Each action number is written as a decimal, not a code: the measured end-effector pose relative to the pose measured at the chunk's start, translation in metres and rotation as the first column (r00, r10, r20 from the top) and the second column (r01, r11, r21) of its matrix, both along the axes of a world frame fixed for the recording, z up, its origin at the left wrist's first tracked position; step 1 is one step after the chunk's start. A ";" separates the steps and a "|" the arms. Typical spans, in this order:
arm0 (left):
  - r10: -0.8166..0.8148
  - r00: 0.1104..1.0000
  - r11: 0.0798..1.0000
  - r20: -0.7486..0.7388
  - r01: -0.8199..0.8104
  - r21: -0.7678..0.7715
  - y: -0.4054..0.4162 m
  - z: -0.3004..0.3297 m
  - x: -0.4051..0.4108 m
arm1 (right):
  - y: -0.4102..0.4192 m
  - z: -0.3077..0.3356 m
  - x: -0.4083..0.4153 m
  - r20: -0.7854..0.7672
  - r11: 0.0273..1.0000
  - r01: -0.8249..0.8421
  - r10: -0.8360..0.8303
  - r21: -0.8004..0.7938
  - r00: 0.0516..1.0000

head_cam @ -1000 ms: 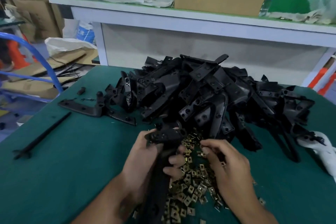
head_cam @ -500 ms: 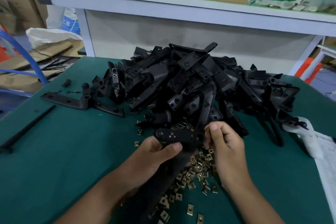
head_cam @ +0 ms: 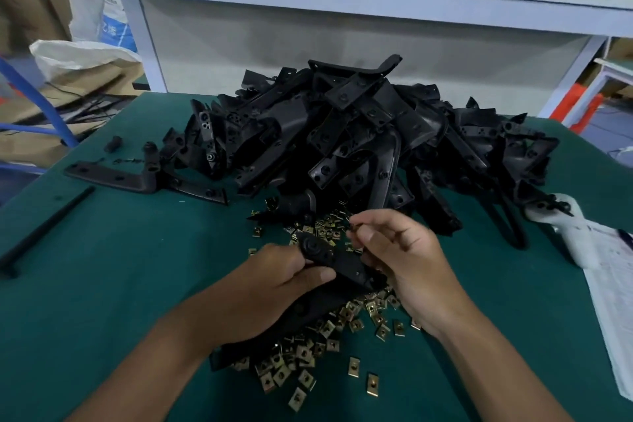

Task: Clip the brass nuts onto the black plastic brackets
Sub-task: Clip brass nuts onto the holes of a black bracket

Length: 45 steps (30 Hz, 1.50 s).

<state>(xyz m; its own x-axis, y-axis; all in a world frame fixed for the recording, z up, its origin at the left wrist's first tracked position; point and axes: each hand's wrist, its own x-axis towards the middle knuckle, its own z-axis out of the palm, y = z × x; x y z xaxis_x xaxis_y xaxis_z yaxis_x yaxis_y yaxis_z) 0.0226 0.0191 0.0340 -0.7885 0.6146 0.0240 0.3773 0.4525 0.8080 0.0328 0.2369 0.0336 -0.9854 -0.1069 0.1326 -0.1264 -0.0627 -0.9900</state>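
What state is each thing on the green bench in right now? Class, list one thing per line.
left hand: gripping the held bracket
held bracket: lifted, tilted, over the loose nuts
right hand: fingertips pinching a small nut
pinched nut: not yet on the bracket
brass nuts: scattered loose
bracket heap: piled, untouched

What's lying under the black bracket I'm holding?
Loose brass nuts on the green table show around the bracket held by the left hand. Whatever lies directly beneath it is covered.

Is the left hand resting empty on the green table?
No, the left hand grips a black bracket above the brass nuts.
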 end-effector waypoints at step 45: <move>-0.021 0.986 0.907 0.166 -0.051 0.417 0.006 -0.010 -0.004 | 0.004 -0.009 -0.001 -0.010 0.989 -0.069 0.071 0.128 0.997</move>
<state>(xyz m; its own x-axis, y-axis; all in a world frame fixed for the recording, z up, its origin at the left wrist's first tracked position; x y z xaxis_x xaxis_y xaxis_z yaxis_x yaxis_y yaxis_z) 0.0186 0.0251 0.0244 -0.8125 0.5642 0.1467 0.2197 0.0633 0.9735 0.0320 0.2408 0.0247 -0.9730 -0.1921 0.1278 -0.1406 0.0548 -0.9885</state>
